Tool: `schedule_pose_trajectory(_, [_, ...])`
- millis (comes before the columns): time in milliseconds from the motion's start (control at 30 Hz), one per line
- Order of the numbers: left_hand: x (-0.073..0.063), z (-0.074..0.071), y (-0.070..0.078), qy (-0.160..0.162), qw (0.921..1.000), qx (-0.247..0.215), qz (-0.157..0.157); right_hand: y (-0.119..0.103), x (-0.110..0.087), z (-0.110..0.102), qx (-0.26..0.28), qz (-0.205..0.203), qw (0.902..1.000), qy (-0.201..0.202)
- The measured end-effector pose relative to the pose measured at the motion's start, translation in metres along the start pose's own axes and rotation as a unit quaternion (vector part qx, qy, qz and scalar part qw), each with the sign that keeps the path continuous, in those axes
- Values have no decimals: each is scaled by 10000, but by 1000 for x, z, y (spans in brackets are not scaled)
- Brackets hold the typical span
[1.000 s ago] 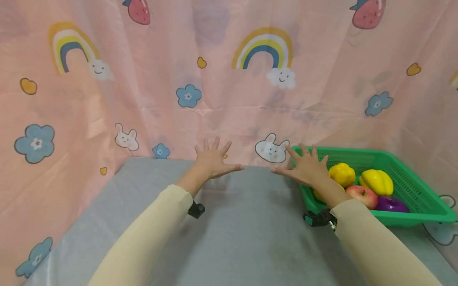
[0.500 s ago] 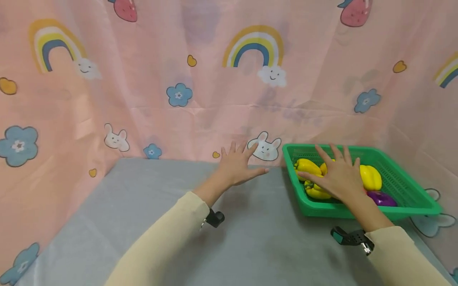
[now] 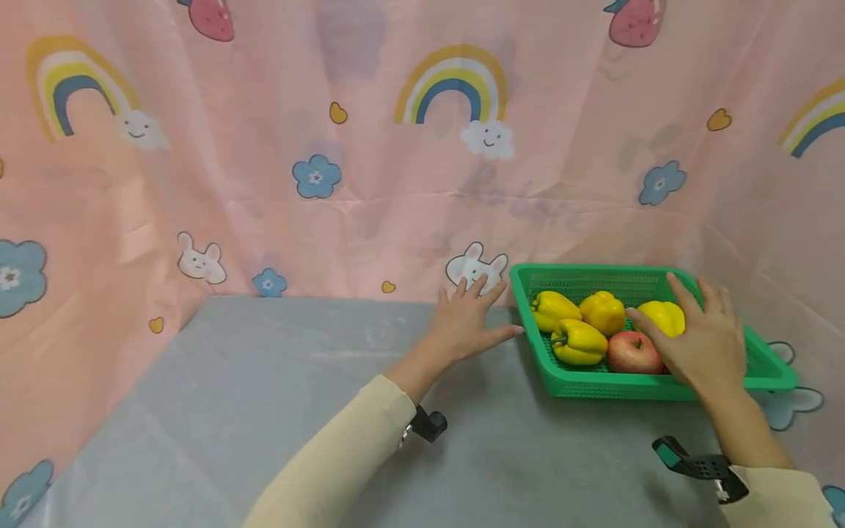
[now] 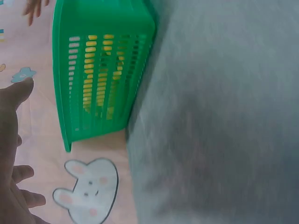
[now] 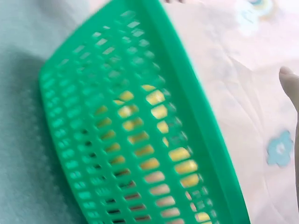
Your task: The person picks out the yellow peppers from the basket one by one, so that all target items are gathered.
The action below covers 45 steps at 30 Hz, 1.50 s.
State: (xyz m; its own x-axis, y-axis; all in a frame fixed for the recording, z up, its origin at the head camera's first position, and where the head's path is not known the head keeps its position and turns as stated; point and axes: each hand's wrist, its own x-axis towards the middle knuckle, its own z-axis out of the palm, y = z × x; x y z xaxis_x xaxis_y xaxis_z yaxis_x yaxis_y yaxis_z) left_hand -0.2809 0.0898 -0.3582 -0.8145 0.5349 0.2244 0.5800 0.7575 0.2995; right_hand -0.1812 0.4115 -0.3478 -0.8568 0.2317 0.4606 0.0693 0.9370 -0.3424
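A green plastic basket stands at the right of the table in the head view. Inside it are several yellow bell peppers and a red apple. My left hand hovers with spread fingers by the basket's left side; whether its thumb touches the rim I cannot tell. Over the basket's right part is my right hand, fingers extended and holding nothing, covering some contents. In the left wrist view the basket's slotted end wall shows near my thumb. The right wrist view has the basket's rim close by.
Grey cloth covers the table. A pink printed curtain hangs behind it and along both sides. Black wrist cameras are strapped under both forearms.
Both hands have moved right, the right one across the basket and the left one up to its left side. The head view has turned slightly right. The purple item is now hidden.
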Motion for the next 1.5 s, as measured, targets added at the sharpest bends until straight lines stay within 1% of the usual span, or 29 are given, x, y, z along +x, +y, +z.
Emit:
schedule_pose_trajectory(67, [0,5,3,56,9999,-129,-8,9,-3,-3,214,174,9994,194])
schedule_pose_trajectory(167, [1,14,8,273,9986,-464,10,21,-8,-6,465,378,9972,456])
schedule_pose_trajectory(233, [1,21,12,391,9969,-679,-6,28,-12,-7,535,524,9955,574])
schedule_pose_trajectory(300, [1,29,16,455,9951,-877,-47,35,-17,-7,541,688,9942,627])
schedule_pose_trajectory(400, [0,39,22,450,9924,-1134,-131,46,-25,-6,471,930,9923,667])
schedule_pose_trajectory(467, [-1,44,26,461,9898,-1337,-183,53,-29,-5,520,1043,9905,732])
schedule_pose_trajectory(633, [0,54,40,455,9798,-1929,-270,67,-35,-8,574,1363,9865,698])
schedule_pose_trajectory(733, [0,60,47,423,9711,-2308,-440,74,-36,-8,515,1481,9860,569])
schedule_pose_trajectory(833, [-1,65,52,447,9587,-2747,-582,80,-37,-4,546,1546,9849,555])
schedule_pose_trajectory(900, [-2,67,53,424,9519,-2972,-610,84,-39,-3,589,1596,9842,497])
schedule_pose_trajectory(1000, [-3,69,52,275,9425,-3275,-603,87,-39,-2,567,1618,9843,425])
schedule_pose_trajectory(1067, [-3,69,50,152,9326,-3548,-647,89,-38,-2,521,1615,9849,344])
schedule_pose_trajectory(1167, [-4,70,46,14,9149,-3968,-746,91,-38,-2,474,1638,9850,265])
schedule_pose_trajectory(1233, [-5,72,45,-63,9076,-4130,-752,93,-40,-2,512,1715,9837,151])
schedule_pose_trajectory(1300, [-7,74,45,-146,9040,-4206,-749,96,-42,-2,667,1751,9823,50])
schedule_pose_trajectory(1333, [-7,75,46,-182,9038,-4208,-761,98,-43,-2,791,1771,9810,21])
schedule_pose_trajectory(1400, [-7,77,47,-222,9013,-4259,-755,101,-45,-2,1061,1847,9771,25])
schedule_pose_trajectory(1467, [-7,79,49,-226,8974,-4342,-752,104,-46,-2,1413,1947,9706,99])
schedule_pose_trajectory(1500, [-7,80,51,-216,8956,-4378,-756,106,-47,-2,1548,2069,9660,117])
